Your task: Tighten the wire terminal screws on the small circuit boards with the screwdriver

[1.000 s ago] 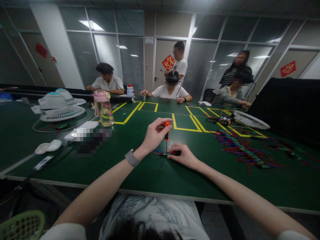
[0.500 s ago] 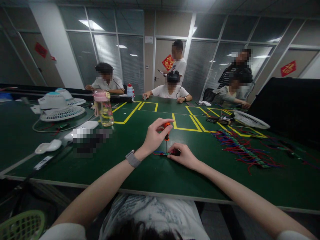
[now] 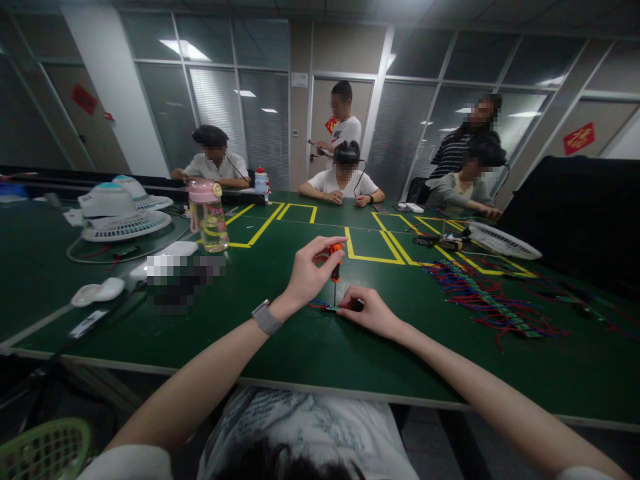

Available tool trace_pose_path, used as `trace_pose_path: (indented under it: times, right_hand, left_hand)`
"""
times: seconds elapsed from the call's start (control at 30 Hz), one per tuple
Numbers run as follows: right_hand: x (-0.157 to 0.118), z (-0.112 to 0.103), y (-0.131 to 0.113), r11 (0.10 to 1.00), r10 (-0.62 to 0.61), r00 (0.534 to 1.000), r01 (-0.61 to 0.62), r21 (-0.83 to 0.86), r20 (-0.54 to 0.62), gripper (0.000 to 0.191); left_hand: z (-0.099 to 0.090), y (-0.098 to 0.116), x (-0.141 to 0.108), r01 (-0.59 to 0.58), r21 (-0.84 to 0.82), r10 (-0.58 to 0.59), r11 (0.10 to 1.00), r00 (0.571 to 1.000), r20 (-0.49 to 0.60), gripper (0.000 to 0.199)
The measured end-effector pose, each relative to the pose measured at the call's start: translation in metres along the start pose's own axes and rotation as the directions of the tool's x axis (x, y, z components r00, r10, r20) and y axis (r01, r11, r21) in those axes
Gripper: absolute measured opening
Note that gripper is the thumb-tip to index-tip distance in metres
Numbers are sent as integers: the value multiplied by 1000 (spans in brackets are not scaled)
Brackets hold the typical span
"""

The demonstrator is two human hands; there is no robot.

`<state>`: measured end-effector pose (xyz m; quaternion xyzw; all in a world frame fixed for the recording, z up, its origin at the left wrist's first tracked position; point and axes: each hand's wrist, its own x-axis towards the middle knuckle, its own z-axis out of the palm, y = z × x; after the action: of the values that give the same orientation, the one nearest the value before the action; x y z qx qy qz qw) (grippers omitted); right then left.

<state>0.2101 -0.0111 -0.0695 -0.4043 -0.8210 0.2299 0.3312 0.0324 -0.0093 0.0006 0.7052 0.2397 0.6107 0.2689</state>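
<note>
An orange and black screwdriver stands upright, its handle gripped near the top by the fingers and thumb of my left hand. Its thin shaft reaches down to a small green circuit board with red and blue wires, which lies on the table. My right hand rests beside the shaft, thumb and fingers closed on the board's right end. Just what the screwdriver's tip touches is too small to tell.
Several wired circuit boards lie in a row to the right on the green table. A pink-lidded bottle, a white fan and a white case are on the left. Other people sit and stand across the table.
My hands and the screwdriver hold nearly the same pose over the board. Across the table, a seated person has drawn one hand in, and the standing person behind has shifted left.
</note>
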Motion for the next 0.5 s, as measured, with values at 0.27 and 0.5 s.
trace_pose_path:
  times: [0.27, 0.5]
  right_hand:
    - [0, -1, -1, 999, -27, 999, 28, -26, 36, 11]
    - [0, -2, -2, 998, -30, 999, 32, -56, 36, 11]
  left_hand:
    - [-2, 1, -1, -61, 75, 56, 995, 996, 71, 29]
    - [0, 0, -1, 10, -37, -8, 999, 999, 46, 27]
